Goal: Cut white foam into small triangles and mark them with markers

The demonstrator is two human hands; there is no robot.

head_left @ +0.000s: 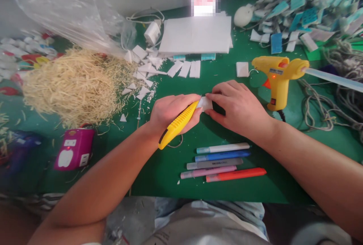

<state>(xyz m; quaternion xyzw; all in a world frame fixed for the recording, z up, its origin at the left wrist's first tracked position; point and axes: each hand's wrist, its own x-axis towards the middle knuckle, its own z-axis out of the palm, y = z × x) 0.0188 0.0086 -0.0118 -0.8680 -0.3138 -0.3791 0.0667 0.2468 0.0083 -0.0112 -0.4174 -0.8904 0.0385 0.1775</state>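
Observation:
In my left hand (167,109) is a yellow utility knife (177,126), its ribbed handle slanting down toward me and the fingers wrapped round it. The knife's front end meets a small white foam piece (206,103), where the blade is mostly hidden. My right hand (234,101) pinches that piece from the right with thumb and fingertips. Both hands are close together over the green table (227,61). Just below them lie several marker pens, among them a red marker (236,174) and a blue marker (222,156).
A yellow hot glue gun (276,80) with a glue stick stands at the right, near tangled grey cord (317,112). White foam sheets (195,35) and cut strips (184,69) lie behind my hands. Left are a straw heap (73,86) and a magenta power adapter (74,148).

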